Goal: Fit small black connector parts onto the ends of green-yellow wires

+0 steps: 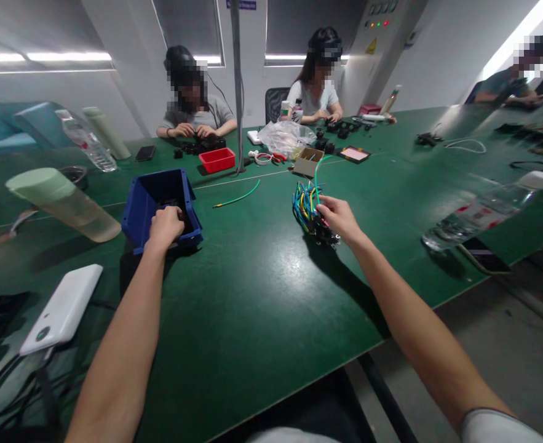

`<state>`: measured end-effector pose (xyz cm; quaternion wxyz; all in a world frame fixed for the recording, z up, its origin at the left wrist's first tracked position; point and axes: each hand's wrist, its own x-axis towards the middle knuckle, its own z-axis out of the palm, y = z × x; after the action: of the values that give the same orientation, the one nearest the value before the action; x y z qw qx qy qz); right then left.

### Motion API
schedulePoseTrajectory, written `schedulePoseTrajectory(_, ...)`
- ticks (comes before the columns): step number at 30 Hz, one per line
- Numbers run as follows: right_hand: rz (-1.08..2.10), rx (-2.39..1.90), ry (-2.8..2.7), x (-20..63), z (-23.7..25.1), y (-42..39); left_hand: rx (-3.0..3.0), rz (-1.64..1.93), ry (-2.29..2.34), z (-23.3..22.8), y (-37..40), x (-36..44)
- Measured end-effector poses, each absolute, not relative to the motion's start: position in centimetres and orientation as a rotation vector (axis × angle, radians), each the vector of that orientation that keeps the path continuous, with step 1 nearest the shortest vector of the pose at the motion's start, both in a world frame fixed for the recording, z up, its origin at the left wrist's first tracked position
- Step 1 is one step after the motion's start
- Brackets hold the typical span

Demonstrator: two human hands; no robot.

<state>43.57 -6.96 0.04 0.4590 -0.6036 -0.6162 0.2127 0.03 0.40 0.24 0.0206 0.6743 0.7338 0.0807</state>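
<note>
My left hand (pixel 167 226) reaches into a blue plastic bin (pixel 137 203) on the left. Its fingers are curled down over small dark parts, and whatever they grip is hidden. On the right, my right hand (pixel 338 215) is at a bundle of blue, yellow and green wires (pixel 302 206) with dark and metal ends. Thumb and fingers pinch a green wire (pixel 317 175), which stands up above the bundle and bends over to the right. Between the hands, towards the back, a single green wire (pixel 238 199) with a yellowish end lies on the green table (pixel 234 295).
A tilted-looking bottle with a green lid (pixel 63 203) and a white power bank (pixel 61 311) are at left. At right are a water bottle (pixel 487 209) and a phone (pixel 486 255). Behind are a red tray (pixel 217 160), a cardboard box (pixel 308 162), a pole (pixel 238 86) and several people.
</note>
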Motion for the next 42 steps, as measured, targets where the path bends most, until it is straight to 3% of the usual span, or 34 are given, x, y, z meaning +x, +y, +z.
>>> schedulePoseTrajectory(6, 0.565, -1.517, -1.527, 45.3, -1.8, -7.0, 2.096, 0.311, 2.284, 0.1, 0.3, 0.1)
schedulePoseTrajectory(19, 0.778, -1.541, -1.751, 46.1, 0.2, -8.6, 2.032, 0.19, 2.267, -0.3, 1.0, 0.0)
schedulePoseTrajectory(42, 0.441, -1.73, -1.962, 45.7, -0.4, -8.6, 2.046, 0.166, 2.27, 0.0, 0.4, 0.3)
